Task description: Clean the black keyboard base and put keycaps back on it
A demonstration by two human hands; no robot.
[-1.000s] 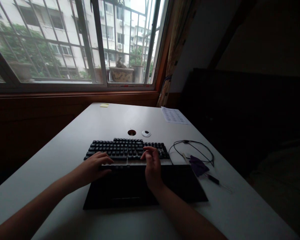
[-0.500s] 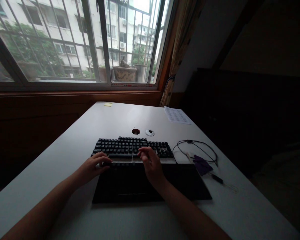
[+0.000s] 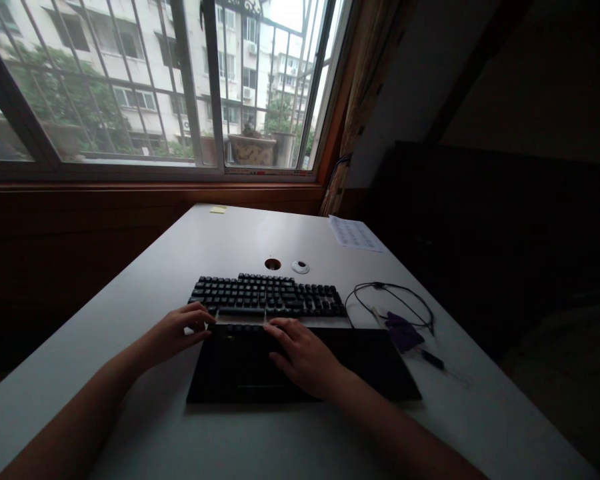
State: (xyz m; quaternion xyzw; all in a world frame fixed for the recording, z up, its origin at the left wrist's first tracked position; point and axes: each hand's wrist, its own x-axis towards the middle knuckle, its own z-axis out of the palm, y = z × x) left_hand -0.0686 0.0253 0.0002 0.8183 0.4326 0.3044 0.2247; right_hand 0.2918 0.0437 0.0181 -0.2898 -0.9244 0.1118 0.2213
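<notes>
A black keyboard (image 3: pixel 270 293) lies on the white desk, with pale strips of its base bare along the lower rows. In front of it is a flat black panel (image 3: pixel 250 367), with a short row of loose black keycaps (image 3: pixel 243 328) along its far edge. My left hand (image 3: pixel 187 327) is at the left end of that row, thumb and index finger curled close together; anything between them is too small to make out. Over the panel, my right hand (image 3: pixel 303 353) reaches its stretched fingers to the right end of the row, thumb apart.
To the right lie a coiled black cable (image 3: pixel 390 290), a purple cloth (image 3: pixel 404 331) and a wire tool with a black handle (image 3: pixel 433 359). Behind the keyboard are a round desk hole (image 3: pixel 273 265) and its cover (image 3: pixel 301 267). A printed sheet (image 3: pixel 355 233) lies at the back right.
My right hand has come back from the keyboard's lower rows to the row of keycaps, its fingers straightening out. My left hand has shifted slightly left.
</notes>
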